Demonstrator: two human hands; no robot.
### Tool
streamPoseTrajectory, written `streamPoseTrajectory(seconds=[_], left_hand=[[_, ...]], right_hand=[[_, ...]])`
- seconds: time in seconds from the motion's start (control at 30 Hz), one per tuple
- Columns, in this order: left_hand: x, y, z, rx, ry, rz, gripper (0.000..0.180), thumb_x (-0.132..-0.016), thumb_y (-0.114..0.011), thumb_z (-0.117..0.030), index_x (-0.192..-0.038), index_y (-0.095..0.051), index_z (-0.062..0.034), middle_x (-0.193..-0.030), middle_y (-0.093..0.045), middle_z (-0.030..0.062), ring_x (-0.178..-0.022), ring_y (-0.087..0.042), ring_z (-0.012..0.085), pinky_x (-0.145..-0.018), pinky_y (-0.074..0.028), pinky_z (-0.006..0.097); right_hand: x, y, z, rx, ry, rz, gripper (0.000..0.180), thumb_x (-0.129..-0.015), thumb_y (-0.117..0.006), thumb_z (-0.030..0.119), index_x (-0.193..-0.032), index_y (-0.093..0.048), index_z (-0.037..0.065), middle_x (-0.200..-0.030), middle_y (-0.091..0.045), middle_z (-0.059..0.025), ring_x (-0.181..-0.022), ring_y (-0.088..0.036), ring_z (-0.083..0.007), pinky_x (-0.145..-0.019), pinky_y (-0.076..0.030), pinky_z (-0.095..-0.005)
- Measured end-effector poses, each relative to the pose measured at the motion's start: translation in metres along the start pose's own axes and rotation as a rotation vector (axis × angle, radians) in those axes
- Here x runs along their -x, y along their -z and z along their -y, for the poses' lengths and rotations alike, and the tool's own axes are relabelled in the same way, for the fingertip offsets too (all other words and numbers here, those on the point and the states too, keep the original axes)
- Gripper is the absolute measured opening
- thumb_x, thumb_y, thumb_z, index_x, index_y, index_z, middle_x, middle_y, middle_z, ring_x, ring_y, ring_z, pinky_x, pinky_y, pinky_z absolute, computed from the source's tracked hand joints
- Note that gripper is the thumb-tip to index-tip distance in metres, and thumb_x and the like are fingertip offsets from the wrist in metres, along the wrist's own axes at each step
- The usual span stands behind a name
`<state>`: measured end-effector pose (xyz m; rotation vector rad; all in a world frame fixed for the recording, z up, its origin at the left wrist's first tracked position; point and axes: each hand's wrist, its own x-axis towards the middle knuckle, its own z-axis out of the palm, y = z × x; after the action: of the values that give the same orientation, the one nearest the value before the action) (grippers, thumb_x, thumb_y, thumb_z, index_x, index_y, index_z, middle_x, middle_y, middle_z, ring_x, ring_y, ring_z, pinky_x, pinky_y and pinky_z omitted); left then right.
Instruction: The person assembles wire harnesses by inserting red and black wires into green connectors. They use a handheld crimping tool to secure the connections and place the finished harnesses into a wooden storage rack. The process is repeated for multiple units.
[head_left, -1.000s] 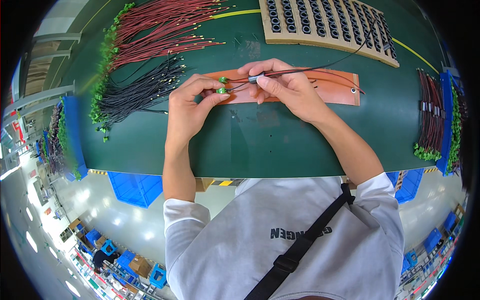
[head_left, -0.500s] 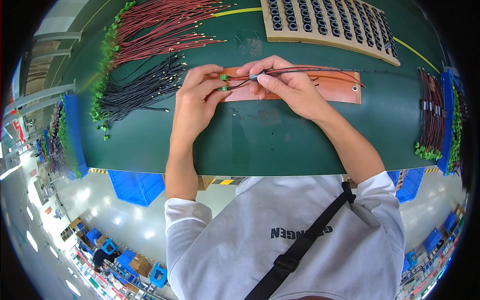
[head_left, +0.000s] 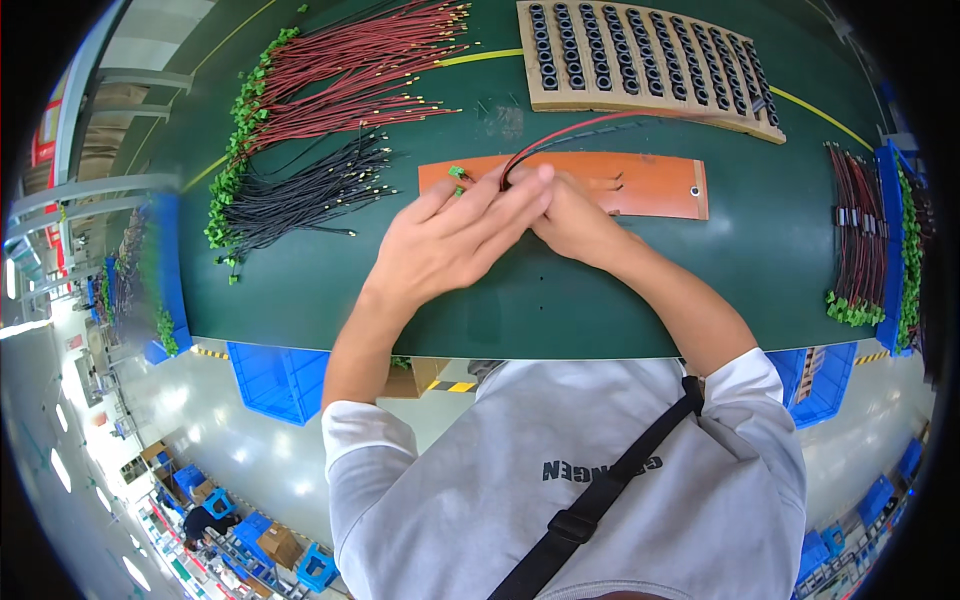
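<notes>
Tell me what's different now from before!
The left hand moved right, overlapping the right hand in view; its visible fingertips left the green connectors. The red and black wires now arch up before trailing right. The right hand's grip is hidden. The tan tray stayed put.

I hold smooth, plastic-looking wires (head_left: 546, 140) over a low-sheen worktop (head_left: 780, 255), a matt, wood-like board (head_left: 556, 99) set well back from its near edge; my grey shirt (head_left: 450, 480) is matt, creased cloth.
</notes>
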<state>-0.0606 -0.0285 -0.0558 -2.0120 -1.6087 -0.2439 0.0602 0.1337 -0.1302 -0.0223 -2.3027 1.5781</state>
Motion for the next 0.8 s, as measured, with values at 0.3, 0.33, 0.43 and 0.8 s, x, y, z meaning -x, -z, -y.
streamPoseTrajectory(seconds=[0.3,0.33,0.43,0.8], left_hand=[[0.025,-0.008,0.092,-0.078,0.135,-0.064,0.042,-0.073,-0.068,-0.005,-0.114,-0.071,0.0020,-0.111,-0.069,0.0113,-0.086,-0.067,0.0259,-0.073,-0.057,0.037],[0.033,-0.010,0.103,-0.101,0.175,-0.079,0.042,-0.073,-0.067,-0.003,-0.115,-0.071,0.0014,-0.111,-0.069,0.0112,-0.088,-0.068,0.0261,-0.074,-0.057,0.037],[0.053,-0.005,0.124,-0.202,0.246,-0.084,0.041,-0.074,-0.068,-0.005,-0.115,-0.071,-0.0001,-0.114,-0.066,0.0107,-0.088,-0.067,0.0238,-0.076,-0.058,0.036],[0.068,0.028,0.108,-0.405,0.267,0.206,0.034,-0.072,-0.069,-0.006,-0.105,-0.070,0.0006,-0.109,-0.064,0.0062,-0.094,-0.065,0.0199,-0.074,-0.056,0.032]], right_hand=[[-0.004,-0.001,0.016,-0.134,-0.200,0.043,0.020,-0.106,-0.059,0.022,-0.108,-0.063,0.002,-0.082,-0.068,-0.0112,-0.069,-0.065,-0.0228,-0.067,-0.051,-0.0359],[-0.003,-0.001,0.016,-0.137,-0.204,0.043,0.021,-0.107,-0.059,0.022,-0.108,-0.063,0.002,-0.082,-0.069,-0.0104,-0.068,-0.064,-0.0216,-0.065,-0.051,-0.0353],[-0.001,0.000,0.018,-0.145,-0.215,0.046,0.021,-0.108,-0.057,0.023,-0.109,-0.064,0.003,-0.082,-0.069,-0.0084,-0.067,-0.062,-0.0181,-0.063,-0.049,-0.0336],[-0.003,-0.002,0.014,-0.029,-0.116,-0.056,0.022,-0.107,-0.059,0.020,-0.103,-0.067,0.000,-0.084,-0.067,-0.0104,-0.063,-0.063,-0.0135,-0.061,-0.049,-0.0327]])
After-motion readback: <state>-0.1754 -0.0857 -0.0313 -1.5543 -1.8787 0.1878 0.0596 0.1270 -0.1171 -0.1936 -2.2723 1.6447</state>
